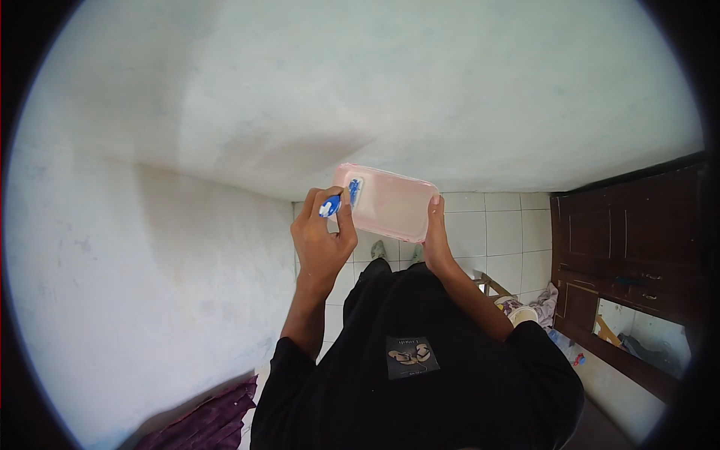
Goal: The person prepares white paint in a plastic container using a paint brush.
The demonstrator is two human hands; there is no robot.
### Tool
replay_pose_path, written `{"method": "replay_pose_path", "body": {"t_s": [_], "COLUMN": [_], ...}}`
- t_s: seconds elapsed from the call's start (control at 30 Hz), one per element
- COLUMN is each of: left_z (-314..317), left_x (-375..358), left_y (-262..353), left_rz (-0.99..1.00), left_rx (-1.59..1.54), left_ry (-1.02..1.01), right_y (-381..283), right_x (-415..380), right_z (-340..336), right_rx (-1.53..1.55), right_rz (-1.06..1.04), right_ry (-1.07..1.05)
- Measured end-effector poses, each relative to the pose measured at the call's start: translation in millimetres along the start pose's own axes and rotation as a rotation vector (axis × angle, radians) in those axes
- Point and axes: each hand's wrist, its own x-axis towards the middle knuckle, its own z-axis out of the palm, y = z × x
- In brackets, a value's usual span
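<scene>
My left hand [324, 231] is closed around the handle of a blue-and-white brush [354, 191], its rounded handle end pointing toward me. The brush's head lies over the left end of a shallow pink plastic tray [390, 196], whose inside looks pale and whitish. At the tray's right end, my right hand [436, 232] grips the rim with the thumb on top and the other fingers hidden beneath. The tray is held up in front of my body, slightly tilted, close to the pale wall [450, 97].
White floor tiles [504, 229] show below. To the right stands a dark brown wooden cabinet [600, 232], with a pale round container [523, 315] and crumpled cloth [546, 301] near it. A purple cloth [202, 420] lies at the lower left, beside the left wall [210, 300].
</scene>
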Motion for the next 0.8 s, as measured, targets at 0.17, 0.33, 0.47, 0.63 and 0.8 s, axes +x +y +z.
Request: {"method": "replay_pose_path", "body": {"t_s": [0.17, 0.33, 0.47, 0.63, 0.8], "left_z": [-8.6, -5.2, -3.0, -5.3, -3.3], "left_x": [6.8, 2.9, 0.5, -1.9, -6.2], "left_y": [-11.4, -21.4, -31.3, -40.4, -47.8], "left_rz": [0.128, 0.177, 0.17, 0.089, 0.08], "left_rx": [0.149, 0.219, 0.221, 0.121, 0.048], "left_ry": [-0.076, -0.124, -0.139, -0.155, -0.138], "right_y": [-2.6, 3.6, 7.0, 11.4, 7.9], "right_x": [-5.6, -7.4, -4.7, -4.4, -5.0], "right_z": [14.9, 10.2, 16.7, 20.2, 28.0], "right_rx": [0.013, -0.054, -0.013, 0.018, 0.034], "right_rz": [-0.048, -0.046, -0.05, -0.058, -0.069], "right_ry": [0.018, 0.011, 0.007, 0.039, 0.07]}}
